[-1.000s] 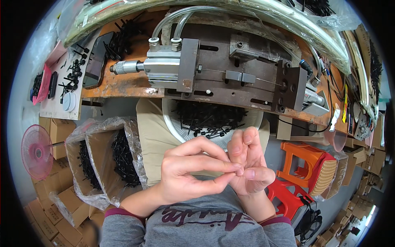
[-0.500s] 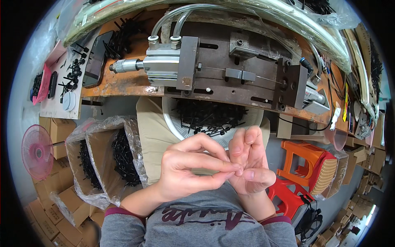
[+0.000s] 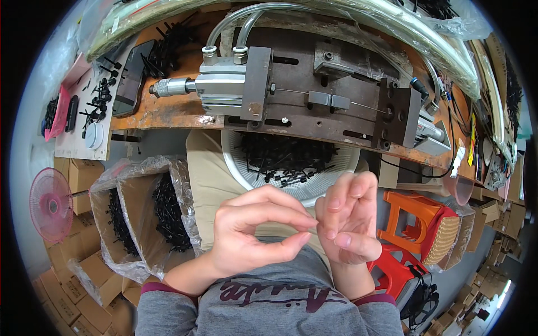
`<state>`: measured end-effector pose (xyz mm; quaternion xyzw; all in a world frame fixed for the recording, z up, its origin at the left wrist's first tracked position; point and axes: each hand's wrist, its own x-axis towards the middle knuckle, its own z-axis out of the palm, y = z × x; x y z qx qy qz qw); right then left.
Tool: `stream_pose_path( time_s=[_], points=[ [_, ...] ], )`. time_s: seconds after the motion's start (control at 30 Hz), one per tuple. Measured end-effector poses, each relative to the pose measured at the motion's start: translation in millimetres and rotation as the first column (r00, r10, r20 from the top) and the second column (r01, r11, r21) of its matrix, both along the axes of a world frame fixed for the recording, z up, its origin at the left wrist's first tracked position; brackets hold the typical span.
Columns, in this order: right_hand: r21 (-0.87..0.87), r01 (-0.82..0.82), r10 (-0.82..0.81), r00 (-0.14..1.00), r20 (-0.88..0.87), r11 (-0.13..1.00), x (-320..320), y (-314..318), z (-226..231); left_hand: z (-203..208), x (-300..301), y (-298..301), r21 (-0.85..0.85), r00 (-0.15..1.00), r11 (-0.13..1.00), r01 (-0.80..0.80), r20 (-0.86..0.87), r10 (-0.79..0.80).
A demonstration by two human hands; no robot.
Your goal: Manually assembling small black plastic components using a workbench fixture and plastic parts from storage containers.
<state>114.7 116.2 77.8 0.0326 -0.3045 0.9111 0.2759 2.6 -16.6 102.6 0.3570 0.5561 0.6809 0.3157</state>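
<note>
My left hand (image 3: 255,227) is in front of my chest with its thumb and fingers apart and nothing visible between them. Its fingertips point at my right hand (image 3: 352,221), close to that hand's fingers. The right palm is turned up, its fingers loosely bent and the thumb apart from them; I see nothing held there. Beyond both hands, a white basket (image 3: 234,168) sits at my lap, below the bench edge. Many thin black parts (image 3: 286,154) with thicker ends lie in it.
A metal fixture (image 3: 302,120) with air cylinders and clear hoses is on the wooden bench (image 3: 168,120). At left are plastic-lined boxes of black parts (image 3: 171,215) and a pink fan (image 3: 51,205). Orange and red stools (image 3: 400,224) stand at right.
My hands have drawn slightly apart. The left thumb and fingertips, pressed together at the right fingers before, are now separated, and the right thumb has moved a little to the right.
</note>
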Motion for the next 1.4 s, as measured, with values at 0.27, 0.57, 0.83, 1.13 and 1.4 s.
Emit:
stream_pose_path(
  time_s=[0.27,0.57,0.83,1.13,1.4],
  points=[
    [0.196,0.047,-0.050,0.999,0.011,0.980,2.8,1.0,6.3,12.3,2.6,-1.4,-0.139,0.997,0.987,0.075,0.032,-0.071],
    [0.313,0.083,-0.097,0.995,0.028,0.946,3.4,-1.3,9.2,17.3,2.7,-1.8,-0.179,0.997,0.982,0.055,-0.039,-0.063],
    [0.396,0.119,-0.141,0.990,0.025,0.910,1.9,-2.5,4.8,20.9,2.1,-2.3,-0.176,0.977,0.984,-0.018,-0.214,-0.020],
    [0.425,0.108,-0.167,0.981,0.103,0.899,2.3,-5.4,-1.7,22.7,-0.1,-3.0,-0.207,0.927,0.976,-0.071,-0.376,-0.013],
    [0.447,0.073,-0.155,0.976,0.151,0.892,1.6,-5.6,-3.2,20.6,-4.5,-3.0,-0.230,0.908,0.972,-0.054,-0.417,-0.048]
  ],
)
